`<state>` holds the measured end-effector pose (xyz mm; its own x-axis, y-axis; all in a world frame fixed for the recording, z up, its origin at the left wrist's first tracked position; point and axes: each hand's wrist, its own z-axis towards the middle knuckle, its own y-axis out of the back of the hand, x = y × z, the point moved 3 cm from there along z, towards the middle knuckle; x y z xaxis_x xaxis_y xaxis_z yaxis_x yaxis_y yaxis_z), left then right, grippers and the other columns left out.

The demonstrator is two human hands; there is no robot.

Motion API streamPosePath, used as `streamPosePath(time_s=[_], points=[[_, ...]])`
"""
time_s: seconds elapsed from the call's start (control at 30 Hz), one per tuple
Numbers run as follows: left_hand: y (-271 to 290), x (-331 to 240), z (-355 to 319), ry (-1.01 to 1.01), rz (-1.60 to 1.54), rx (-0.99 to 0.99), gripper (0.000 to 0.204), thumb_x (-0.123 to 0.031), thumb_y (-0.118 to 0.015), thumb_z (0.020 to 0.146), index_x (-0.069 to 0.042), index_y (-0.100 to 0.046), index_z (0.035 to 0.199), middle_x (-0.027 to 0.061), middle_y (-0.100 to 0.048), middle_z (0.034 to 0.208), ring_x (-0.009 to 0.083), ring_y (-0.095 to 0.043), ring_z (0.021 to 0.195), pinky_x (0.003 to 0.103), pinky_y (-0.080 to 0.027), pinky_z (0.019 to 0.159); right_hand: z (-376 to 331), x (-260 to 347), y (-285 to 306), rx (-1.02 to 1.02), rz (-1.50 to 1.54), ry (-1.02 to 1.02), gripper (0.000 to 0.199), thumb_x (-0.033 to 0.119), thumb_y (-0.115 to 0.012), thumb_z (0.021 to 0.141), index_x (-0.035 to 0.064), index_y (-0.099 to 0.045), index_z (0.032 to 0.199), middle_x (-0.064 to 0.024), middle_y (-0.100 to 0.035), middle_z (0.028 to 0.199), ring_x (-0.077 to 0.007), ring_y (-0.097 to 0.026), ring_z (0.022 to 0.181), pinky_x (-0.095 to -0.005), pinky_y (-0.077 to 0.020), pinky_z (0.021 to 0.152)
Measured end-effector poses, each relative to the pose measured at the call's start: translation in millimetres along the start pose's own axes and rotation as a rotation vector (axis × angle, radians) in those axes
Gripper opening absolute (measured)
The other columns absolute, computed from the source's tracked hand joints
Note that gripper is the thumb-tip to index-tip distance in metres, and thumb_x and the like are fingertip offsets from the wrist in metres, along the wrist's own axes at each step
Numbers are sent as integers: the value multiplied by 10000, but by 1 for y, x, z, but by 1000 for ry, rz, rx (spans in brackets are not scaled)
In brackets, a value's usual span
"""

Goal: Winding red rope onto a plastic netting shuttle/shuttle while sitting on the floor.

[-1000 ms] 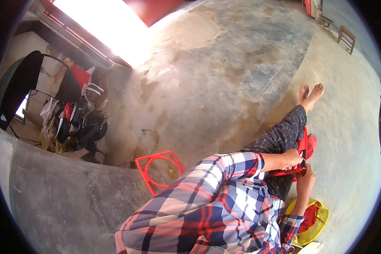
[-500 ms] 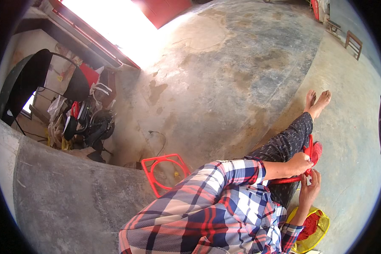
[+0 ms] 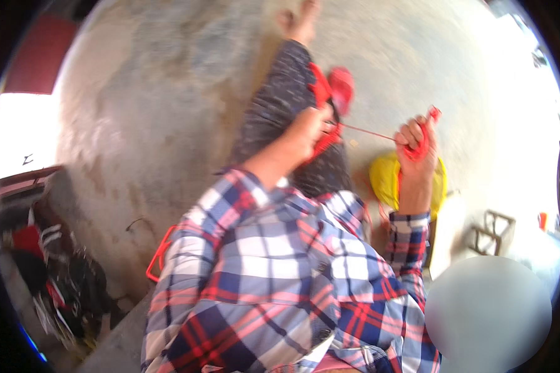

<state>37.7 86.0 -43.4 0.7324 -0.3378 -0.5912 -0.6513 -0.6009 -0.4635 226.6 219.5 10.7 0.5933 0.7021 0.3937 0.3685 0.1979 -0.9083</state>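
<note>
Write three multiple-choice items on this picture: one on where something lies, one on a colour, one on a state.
1. Where is the yellow bowl-like thing?
A. on the lap
B. on the floor behind the right hand
C. on the small wooden stool

2. What colour is the strand between the hands?
A. red
B. green
C. white

3. How does the strand run?
A. slack on the floor
B. taut between both hands
C. coiled round a foot

Key: 1 B, it shows on the concrete floor just past the right hand. 2 A, the strand is red. 3 B, it runs straight from the left hand to the right hand.
</note>
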Motion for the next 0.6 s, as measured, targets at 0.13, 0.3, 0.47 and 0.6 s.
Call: streamPosePath(time_s=[0.13, 0.3, 0.47, 0.6], points=[[1, 3, 18, 76, 30, 74, 486, -493, -350, 991, -23, -472, 1016, 210, -652, 805, 282, -644, 674, 374, -521, 640, -63, -11, -28, -218, -260, -24, 261, 319, -448, 1004, 104, -501, 865, 51, -342, 603, -77, -302, 488, -269, -264, 472], [-1, 9, 15, 86, -68, 35, 487, -498, -362, 987, -25, -478, 972, 179, -628, 754, 278, -630, 644, 352, -515, 617, -107, 30, -10, -182, -230, 223, 288, 345, -428, 1009, 110, -522, 870, 57, -299, 574, -75, -265, 460, -264, -239, 468], [-9, 4, 2, -178, 233, -22, 367, -380, -508, 966, -19, -507, 1031, 96, -607, 837, 191, -608, 779, 289, -479, 690, -80, 38, 17, -324, -225, 243, 322, 374, -450, 997, 76, -561, 951, 20, -428, 684, -92, -370, 574, -250, -352, 590], [-15, -8, -28, -596, 774, 47, 225, -210, -630, 906, -12, -641, 1012, 36, -609, 958, 156, -589, 910, 257, -458, 784, -63, -44, 21, -80, -321, -181, 400, 412, -482, 970, 28, -586, 924, -73, -581, 818, -197, -572, 713, -336, -475, 648]])
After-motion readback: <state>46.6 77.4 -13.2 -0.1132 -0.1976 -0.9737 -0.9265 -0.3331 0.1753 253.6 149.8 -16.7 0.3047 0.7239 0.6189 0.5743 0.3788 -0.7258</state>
